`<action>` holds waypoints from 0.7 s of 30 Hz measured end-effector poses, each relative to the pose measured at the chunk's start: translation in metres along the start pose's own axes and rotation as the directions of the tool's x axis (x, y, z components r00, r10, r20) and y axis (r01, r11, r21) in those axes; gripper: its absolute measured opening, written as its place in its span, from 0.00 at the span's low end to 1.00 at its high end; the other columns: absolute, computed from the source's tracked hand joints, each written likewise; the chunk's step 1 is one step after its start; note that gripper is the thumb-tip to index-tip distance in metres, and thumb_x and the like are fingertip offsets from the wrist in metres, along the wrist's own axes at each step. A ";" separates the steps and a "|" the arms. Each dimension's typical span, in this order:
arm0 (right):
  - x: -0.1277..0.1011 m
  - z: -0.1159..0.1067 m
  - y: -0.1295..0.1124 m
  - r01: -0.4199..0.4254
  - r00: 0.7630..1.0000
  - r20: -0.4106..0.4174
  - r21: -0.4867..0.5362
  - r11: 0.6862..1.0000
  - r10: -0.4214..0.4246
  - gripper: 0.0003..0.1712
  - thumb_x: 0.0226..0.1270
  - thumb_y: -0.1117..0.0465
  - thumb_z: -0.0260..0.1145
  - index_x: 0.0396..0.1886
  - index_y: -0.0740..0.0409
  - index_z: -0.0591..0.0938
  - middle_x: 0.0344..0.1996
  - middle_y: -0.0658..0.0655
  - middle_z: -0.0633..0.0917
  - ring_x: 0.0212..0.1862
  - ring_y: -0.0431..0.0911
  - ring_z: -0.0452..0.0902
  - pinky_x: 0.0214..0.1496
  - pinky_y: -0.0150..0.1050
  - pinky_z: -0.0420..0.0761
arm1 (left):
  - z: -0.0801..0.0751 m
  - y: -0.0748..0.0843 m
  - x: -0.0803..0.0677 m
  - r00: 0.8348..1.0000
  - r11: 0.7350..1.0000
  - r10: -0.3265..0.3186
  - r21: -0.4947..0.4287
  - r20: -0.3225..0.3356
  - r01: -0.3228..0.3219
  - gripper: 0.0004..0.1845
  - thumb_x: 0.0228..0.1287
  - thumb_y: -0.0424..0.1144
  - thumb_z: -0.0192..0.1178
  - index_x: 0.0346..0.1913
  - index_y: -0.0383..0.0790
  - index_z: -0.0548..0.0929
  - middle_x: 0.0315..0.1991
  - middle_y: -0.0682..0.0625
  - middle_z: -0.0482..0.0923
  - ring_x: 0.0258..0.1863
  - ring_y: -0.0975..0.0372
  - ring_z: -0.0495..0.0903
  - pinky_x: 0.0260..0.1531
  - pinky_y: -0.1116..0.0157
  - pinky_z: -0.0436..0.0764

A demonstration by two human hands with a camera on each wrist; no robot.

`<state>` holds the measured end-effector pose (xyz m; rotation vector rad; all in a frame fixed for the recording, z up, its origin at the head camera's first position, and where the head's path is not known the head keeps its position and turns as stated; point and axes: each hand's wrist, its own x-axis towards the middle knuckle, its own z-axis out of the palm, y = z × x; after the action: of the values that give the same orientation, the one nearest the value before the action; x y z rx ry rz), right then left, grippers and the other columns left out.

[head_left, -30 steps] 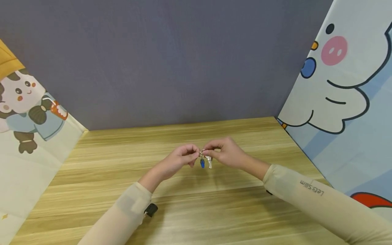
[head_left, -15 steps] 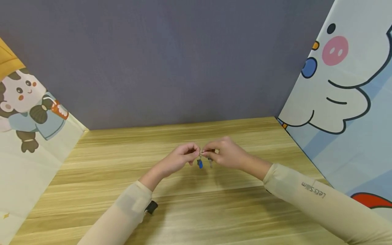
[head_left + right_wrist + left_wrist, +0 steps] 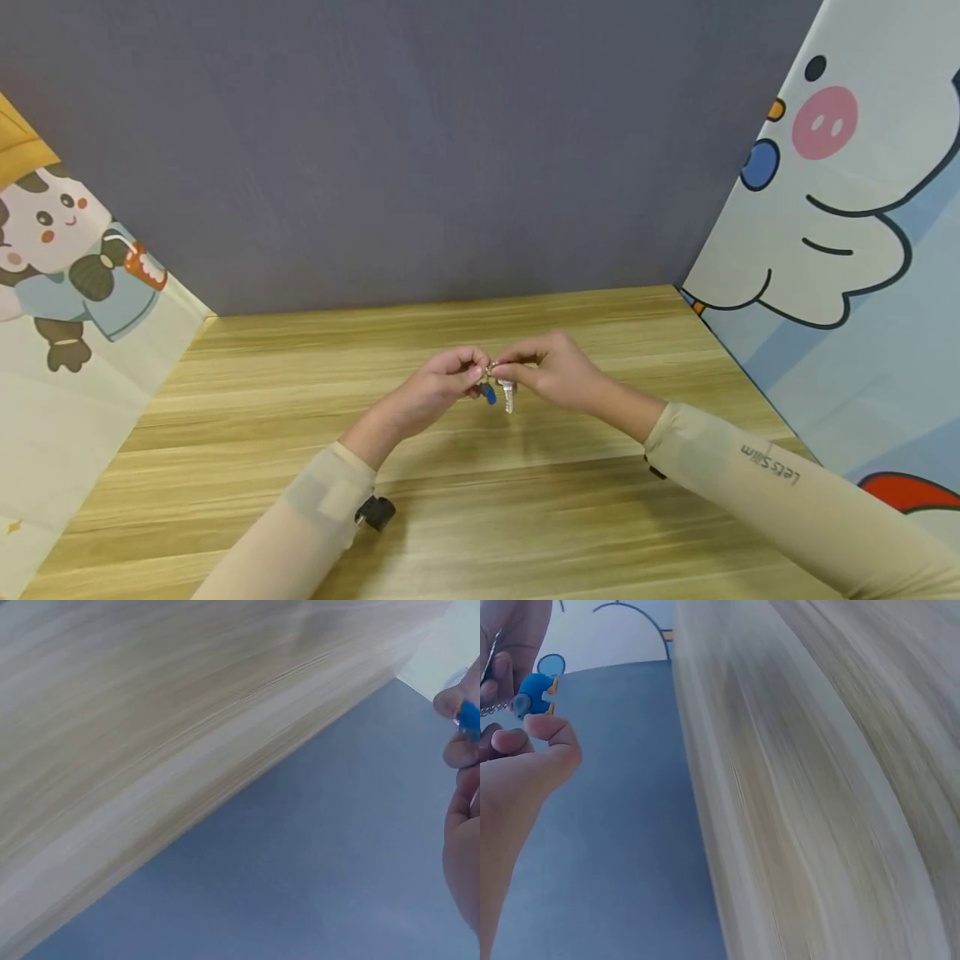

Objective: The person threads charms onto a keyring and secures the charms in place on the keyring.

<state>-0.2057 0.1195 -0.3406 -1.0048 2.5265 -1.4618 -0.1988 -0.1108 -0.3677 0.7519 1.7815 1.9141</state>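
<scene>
Above the table, both hands meet at a small metal key ring [image 3: 490, 369]. Thumb and forefinger of the left hand [image 3: 438, 390] pinch the ring's left side. The right hand [image 3: 561, 377] pinches at its right, where a silver key [image 3: 508, 398] hangs blade down; the key's head is mostly hidden by the fingers. A small blue charm [image 3: 491, 393] dangles just under the left fingertips. The left wrist view shows this charm [image 3: 536, 696] as a rounded blue figure with orange bits, joined to a thin chain [image 3: 493, 709]. In the right wrist view only part of the charm [image 3: 469, 718] shows.
A wood-grain table [image 3: 525, 517] lies below the hands. Behind it rises a grey panel [image 3: 450, 158]. Printed cartoon panels stand at the left [image 3: 97, 400] and right [image 3: 885, 375]. A black device [image 3: 377, 512] sits at the left wrist.
The blue charm swings left, toward the left fingers, and tilts. The key turns, its blade showing edge-on, then broad again. Both hands stay nearly in place.
</scene>
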 end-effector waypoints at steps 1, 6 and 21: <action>0.001 0.000 -0.001 -0.012 1.000 -0.015 0.031 0.999 0.012 0.06 0.73 0.64 0.73 0.42 0.61 0.93 0.37 0.59 0.94 0.35 0.45 0.91 0.38 0.36 0.89 | 0.001 0.000 0.000 1.000 1.000 0.013 -0.025 0.001 -0.013 0.09 0.82 0.30 0.43 0.44 0.38 0.75 0.41 0.53 0.75 0.42 0.62 0.73 0.50 0.66 0.74; 0.002 0.001 -0.003 -0.045 0.997 -0.059 0.174 0.984 0.056 0.07 0.71 0.67 0.72 0.44 0.66 0.92 0.39 0.63 0.94 0.37 0.42 0.91 0.42 0.38 0.91 | 0.004 0.001 0.000 0.995 0.985 0.101 -0.140 0.023 -0.097 0.10 0.83 0.32 0.43 0.43 0.43 0.76 0.40 0.55 0.75 0.43 0.64 0.74 0.51 0.66 0.74; 0.008 -0.001 -0.007 -0.039 0.997 -0.058 0.212 0.977 0.052 0.07 0.72 0.69 0.71 0.44 0.69 0.91 0.39 0.66 0.93 0.34 0.40 0.89 0.39 0.35 0.89 | 0.006 0.007 -0.002 0.995 0.978 0.095 -0.181 -0.028 -0.099 0.11 0.84 0.34 0.43 0.44 0.44 0.77 0.38 0.56 0.74 0.41 0.63 0.72 0.50 0.64 0.72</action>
<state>-0.2088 0.1138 -0.3325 -0.8745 2.3538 -1.7292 -0.1931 -0.1081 -0.3610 0.7695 1.5790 2.1206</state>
